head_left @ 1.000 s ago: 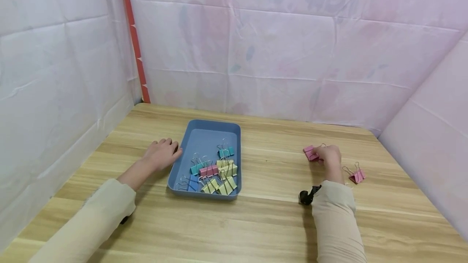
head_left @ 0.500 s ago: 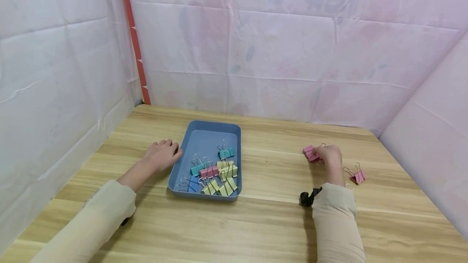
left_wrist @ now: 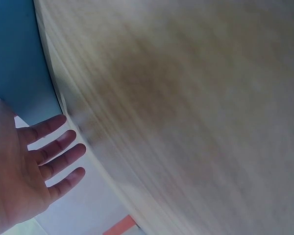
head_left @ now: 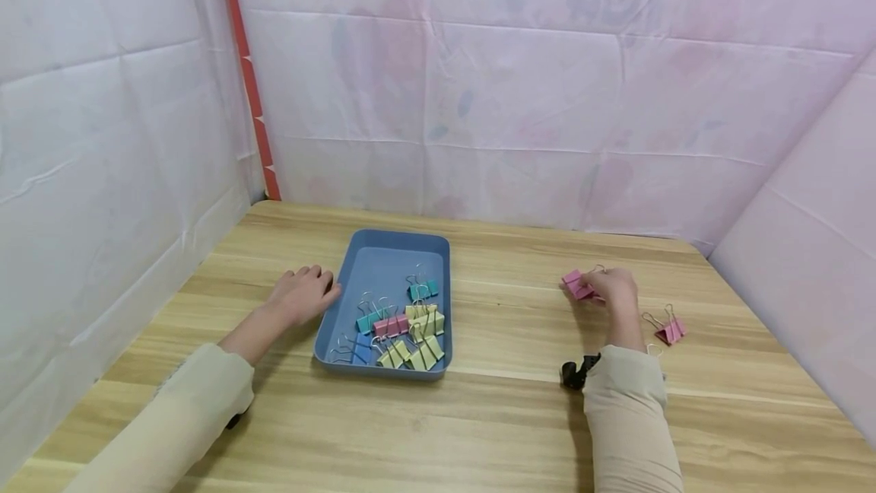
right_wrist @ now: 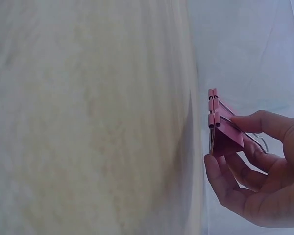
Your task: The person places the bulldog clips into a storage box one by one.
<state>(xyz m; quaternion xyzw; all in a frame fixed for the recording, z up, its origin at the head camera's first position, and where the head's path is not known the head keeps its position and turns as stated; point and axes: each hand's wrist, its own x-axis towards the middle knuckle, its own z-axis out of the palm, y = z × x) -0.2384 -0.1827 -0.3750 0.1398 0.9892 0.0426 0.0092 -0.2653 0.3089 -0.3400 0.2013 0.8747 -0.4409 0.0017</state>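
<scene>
Right hand (head_left: 616,291) pinches a pink clip (right_wrist: 228,139); a second clip (head_left: 671,331) (also pink) lies to that hand's right. Left hand (head_left: 303,295) — fingers spread — has a blue tray (head_left: 383,265) at its thumb.

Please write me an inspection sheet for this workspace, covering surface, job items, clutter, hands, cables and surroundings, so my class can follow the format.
Surface: light wood-grain table.
Job items: blue tray holding yellow, teal, blue and reddish binder clips; loose pink clip on the table, right of the tray.
Clutter: wire loop beside the right sleeve, its remainder hidden.
Left hand: at the tray's left side, fingers extended.
Right hand: pinches another pink clip.
Cables: nothing seen.
Surroundings: pale, creased sheeting behind and at both sides; red strip at the back left corner.
</scene>
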